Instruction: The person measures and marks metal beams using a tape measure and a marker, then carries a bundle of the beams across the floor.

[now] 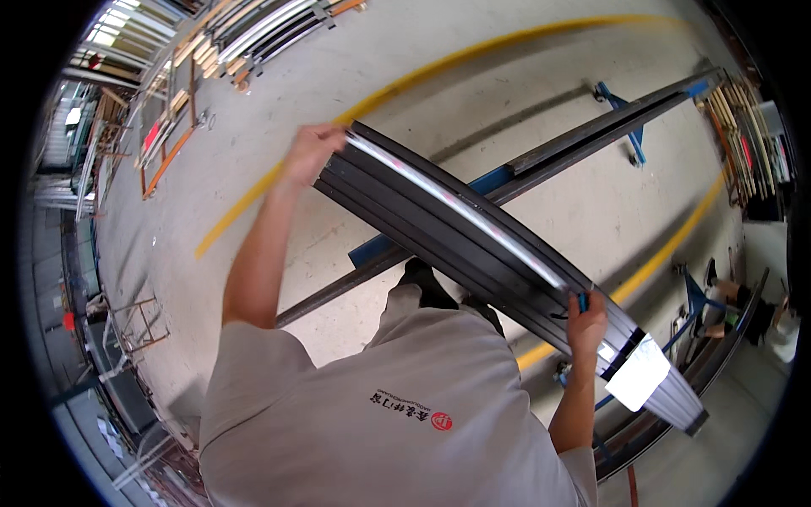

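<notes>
A metal-profile workshop is indicated by the bare concrete floor [541, 68], on which yellow lines [239, 211] are painted. Long strips [279, 38] are stacked in bundles at the upper left and at the right edge of the frame. Across the centre, dark grooved profiles [422, 203] are laid over steel rails [338, 290], which are carried on a blue stand [639, 148]. At the lower right, another blue stand [695, 296] can be made out, near which another person [760, 317] is seen.
</notes>
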`<action>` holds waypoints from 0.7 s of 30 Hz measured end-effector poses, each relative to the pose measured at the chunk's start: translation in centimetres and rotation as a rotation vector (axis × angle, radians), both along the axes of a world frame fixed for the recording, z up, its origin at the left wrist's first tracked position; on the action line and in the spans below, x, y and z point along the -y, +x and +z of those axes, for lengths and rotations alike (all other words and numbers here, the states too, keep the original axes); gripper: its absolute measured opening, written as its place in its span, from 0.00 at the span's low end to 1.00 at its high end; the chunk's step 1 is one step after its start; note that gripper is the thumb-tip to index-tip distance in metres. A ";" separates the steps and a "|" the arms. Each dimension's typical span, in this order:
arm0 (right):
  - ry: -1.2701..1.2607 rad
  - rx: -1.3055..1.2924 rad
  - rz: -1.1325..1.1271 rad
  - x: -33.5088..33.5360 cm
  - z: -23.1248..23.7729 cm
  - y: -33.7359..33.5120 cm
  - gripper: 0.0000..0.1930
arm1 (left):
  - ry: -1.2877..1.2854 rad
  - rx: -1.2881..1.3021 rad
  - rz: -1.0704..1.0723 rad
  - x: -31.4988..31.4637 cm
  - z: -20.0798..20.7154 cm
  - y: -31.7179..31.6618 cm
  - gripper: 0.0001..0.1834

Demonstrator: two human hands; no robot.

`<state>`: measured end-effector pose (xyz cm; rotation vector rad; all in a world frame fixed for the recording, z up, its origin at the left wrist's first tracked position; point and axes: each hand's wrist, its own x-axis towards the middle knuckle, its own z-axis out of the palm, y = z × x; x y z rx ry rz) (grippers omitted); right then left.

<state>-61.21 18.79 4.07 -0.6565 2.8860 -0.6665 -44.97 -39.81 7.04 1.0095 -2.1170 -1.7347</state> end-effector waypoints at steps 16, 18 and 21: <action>0.257 -0.408 -0.139 3.9 -5.9 -1.7 0.13 | -0.450 0.434 -0.444 12.2 -13.0 -4.6 0.16; 0.261 -0.385 -0.162 3.2 -6.6 -1.7 0.13 | -0.487 0.468 -0.451 10.9 -12.3 -5.0 0.16; 0.298 -0.394 -0.181 3.5 -6.4 -1.7 0.13 | -1.078 0.405 -0.242 6.3 -10.2 -5.3 0.15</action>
